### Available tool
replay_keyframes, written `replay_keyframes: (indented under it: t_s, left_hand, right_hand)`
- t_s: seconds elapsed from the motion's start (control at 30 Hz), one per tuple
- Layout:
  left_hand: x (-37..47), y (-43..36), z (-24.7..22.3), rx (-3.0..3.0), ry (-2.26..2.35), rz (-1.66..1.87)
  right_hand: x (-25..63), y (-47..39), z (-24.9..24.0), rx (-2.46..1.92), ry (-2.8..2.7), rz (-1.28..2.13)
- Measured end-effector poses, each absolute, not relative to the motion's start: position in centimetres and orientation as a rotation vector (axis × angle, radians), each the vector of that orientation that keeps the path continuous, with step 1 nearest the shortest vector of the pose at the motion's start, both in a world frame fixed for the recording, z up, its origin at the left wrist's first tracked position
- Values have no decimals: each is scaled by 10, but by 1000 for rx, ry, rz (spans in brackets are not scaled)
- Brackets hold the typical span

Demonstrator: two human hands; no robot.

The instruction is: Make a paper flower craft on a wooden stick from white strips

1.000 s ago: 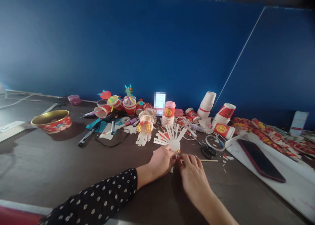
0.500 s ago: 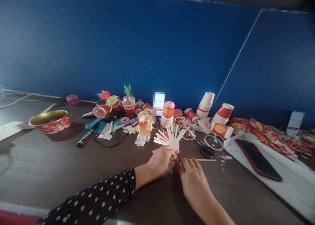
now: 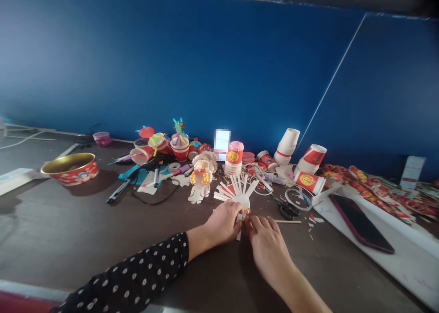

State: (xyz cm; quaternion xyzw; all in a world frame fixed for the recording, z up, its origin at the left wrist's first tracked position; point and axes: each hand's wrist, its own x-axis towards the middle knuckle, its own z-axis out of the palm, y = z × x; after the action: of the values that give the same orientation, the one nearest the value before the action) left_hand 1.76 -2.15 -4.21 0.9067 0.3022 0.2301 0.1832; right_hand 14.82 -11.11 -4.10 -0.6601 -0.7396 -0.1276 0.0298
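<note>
A white paper cup cut into strips (image 3: 243, 200) lies fanned out on the dark table, its strips pointing away from me. My left hand (image 3: 224, 221) is closed on the near part of this cut cup, and a white strip hangs out below its fingertips. Close beside it, my right hand (image 3: 267, 237) has its fingers bent together at the cup's near edge; its fingertips hide whatever they hold. A thin wooden stick (image 3: 289, 221) sticks out to the right from behind the right fingers. A small red and yellow piece (image 3: 248, 210) shows between the hands.
Black scissors (image 3: 287, 209) and a roll of clear tape (image 3: 297, 198) lie right of the hands. A phone (image 3: 361, 223) rests on a white tray (image 3: 404, 262). Paper cups (image 3: 287, 144) and crafts line the wall. A gold-rimmed bowl (image 3: 73, 170) and a cutter (image 3: 120, 189) are at left.
The white strip below my left fingertips has come into view. Both hands have stayed in nearly the same place, with small finger movements.
</note>
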Motion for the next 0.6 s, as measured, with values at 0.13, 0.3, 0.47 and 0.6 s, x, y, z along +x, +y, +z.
replay_keyframes:
  t_s: [0.13, 0.3, 0.47, 0.6]
  left_hand:
    - [19, -23, -38, 2584, 765, 654]
    - [23, -20, -39, 2611, 783, 653]
    - [26, -17, -40, 2646, 793, 644]
    - [26, -18, -39, 2645, 821, 643]
  right_hand:
    - [148, -109, -39, -2078, -2287, -400]
    - [146, -108, -38, -2092, -2281, -395]
    - [149, -112, -41, -2061, -2255, -372]
    - [155, -118, -47, -1985, -2271, -333]
